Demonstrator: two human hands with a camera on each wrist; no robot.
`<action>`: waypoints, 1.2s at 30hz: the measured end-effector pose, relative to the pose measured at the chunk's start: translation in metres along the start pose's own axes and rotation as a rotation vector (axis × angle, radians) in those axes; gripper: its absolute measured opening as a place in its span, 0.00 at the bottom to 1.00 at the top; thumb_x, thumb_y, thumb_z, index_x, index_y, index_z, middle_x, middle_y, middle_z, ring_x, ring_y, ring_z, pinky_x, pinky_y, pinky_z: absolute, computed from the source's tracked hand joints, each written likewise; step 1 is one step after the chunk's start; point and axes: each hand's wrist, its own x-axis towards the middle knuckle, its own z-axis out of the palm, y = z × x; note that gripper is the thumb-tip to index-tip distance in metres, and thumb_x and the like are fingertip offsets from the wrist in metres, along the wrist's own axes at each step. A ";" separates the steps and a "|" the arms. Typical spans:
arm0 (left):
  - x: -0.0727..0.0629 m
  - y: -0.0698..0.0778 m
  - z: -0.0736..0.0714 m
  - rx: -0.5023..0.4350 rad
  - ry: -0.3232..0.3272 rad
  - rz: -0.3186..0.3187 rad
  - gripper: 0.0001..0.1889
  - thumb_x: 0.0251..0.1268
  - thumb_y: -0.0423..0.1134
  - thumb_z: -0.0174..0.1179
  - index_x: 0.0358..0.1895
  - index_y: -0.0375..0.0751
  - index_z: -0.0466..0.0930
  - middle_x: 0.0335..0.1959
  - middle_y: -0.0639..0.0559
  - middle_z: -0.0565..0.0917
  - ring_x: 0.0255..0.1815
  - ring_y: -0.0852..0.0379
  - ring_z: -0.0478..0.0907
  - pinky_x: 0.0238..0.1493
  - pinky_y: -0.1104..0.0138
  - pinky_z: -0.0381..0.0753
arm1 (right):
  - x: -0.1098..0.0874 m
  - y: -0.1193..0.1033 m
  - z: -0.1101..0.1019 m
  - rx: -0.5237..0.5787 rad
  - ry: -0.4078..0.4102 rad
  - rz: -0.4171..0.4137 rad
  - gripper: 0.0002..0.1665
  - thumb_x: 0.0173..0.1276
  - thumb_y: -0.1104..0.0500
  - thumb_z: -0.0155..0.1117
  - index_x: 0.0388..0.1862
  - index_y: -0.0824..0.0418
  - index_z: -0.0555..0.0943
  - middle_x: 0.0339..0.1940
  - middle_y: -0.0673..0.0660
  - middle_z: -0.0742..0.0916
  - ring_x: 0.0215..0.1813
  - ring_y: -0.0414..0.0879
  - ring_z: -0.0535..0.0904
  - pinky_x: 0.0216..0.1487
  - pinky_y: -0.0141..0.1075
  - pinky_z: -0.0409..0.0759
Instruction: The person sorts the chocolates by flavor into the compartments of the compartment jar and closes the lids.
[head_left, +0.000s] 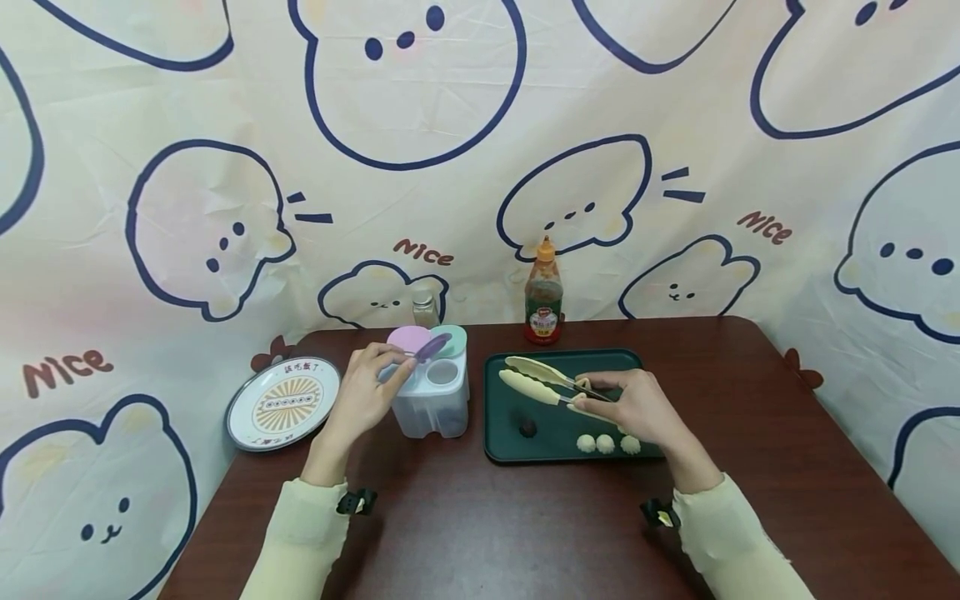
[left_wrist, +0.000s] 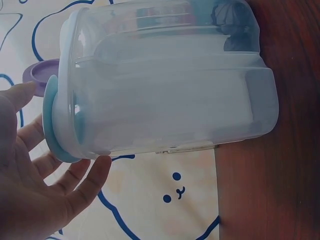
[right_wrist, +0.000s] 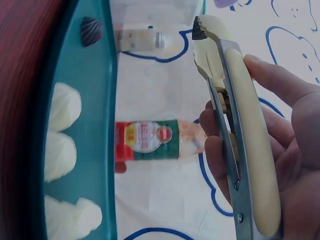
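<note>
My left hand (head_left: 367,392) pinches a purple lid (head_left: 432,347) over a translucent container (head_left: 431,412) with several pastel lids. One round opening (head_left: 442,372) on its top is uncovered. In the left wrist view, the fingers reach around a light-blue lid (left_wrist: 51,120); whether they touch it I cannot tell. My right hand (head_left: 637,404) grips cream-coloured tongs (right_wrist: 252,145) above a dark green tray (head_left: 502,450). A small dark ridged piece (right_wrist: 199,31) shows at the tongs' tips. On the tray lie a dark ridged bun (head_left: 528,427) and several white buns (right_wrist: 61,156).
A white plate (head_left: 243,417) with a printed pattern leans at the left. Behind the tray stands a sauce bottle (head_left: 543,304) with an orange cap. A small glass shaker (head_left: 425,310) is behind the container. The brown table (head_left: 480,533) backs onto a patterned cloth (head_left: 472,200).
</note>
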 end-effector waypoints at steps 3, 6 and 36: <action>0.000 0.000 0.000 -0.001 -0.001 -0.001 0.26 0.72 0.62 0.51 0.49 0.43 0.86 0.60 0.45 0.78 0.65 0.45 0.65 0.66 0.45 0.65 | 0.003 -0.008 0.003 0.029 -0.003 -0.008 0.24 0.60 0.42 0.74 0.52 0.50 0.88 0.40 0.50 0.91 0.35 0.43 0.80 0.30 0.34 0.76; 0.000 0.000 0.000 -0.002 0.001 0.001 0.26 0.73 0.62 0.51 0.49 0.43 0.86 0.59 0.45 0.78 0.64 0.44 0.66 0.66 0.45 0.66 | 0.008 -0.016 0.007 0.057 0.002 -0.021 0.23 0.60 0.42 0.75 0.51 0.50 0.88 0.40 0.50 0.91 0.36 0.43 0.80 0.30 0.34 0.76; 0.000 0.000 0.001 0.015 0.012 0.001 0.26 0.73 0.61 0.52 0.47 0.41 0.86 0.59 0.44 0.79 0.63 0.44 0.68 0.64 0.46 0.66 | 0.035 -0.066 0.039 0.094 -0.023 -0.007 0.23 0.59 0.43 0.75 0.52 0.47 0.88 0.39 0.49 0.91 0.28 0.47 0.73 0.21 0.32 0.59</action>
